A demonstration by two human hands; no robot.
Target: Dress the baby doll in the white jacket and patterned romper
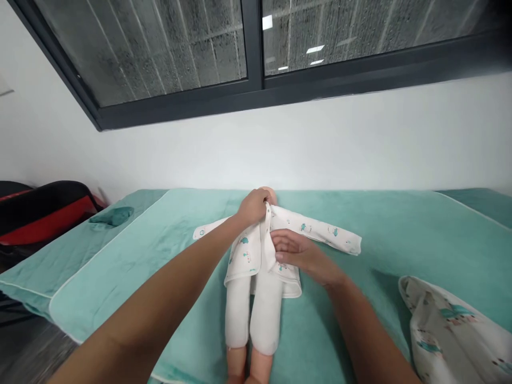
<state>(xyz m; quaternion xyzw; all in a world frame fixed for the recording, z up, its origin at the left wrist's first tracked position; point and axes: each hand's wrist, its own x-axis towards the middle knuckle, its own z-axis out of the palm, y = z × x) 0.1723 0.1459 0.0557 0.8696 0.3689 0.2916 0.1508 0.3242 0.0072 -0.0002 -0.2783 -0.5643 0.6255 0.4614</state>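
A baby doll lies on its back with its white-covered legs (266, 309) toward me. Over its torso is a white baby jacket (245, 253) with small green prints, its sleeves spread to both sides. My left hand (256, 206) pinches the jacket's front edge near the neck and hides most of the doll's head (272, 195). Lower down, my right hand (294, 249) has its fingers curled at the front edge of the right-hand panel, holding it at chest level. The jacket's front hangs apart below my hands.
A teal padded cover (120, 288) spreads beneath the doll. Crumpled white printed cloth (452, 330) lies at the lower right. A black and red chair or bag (52, 213) stands at the left. Behind are a white wall (320, 144) and a dark-framed window (256, 85).
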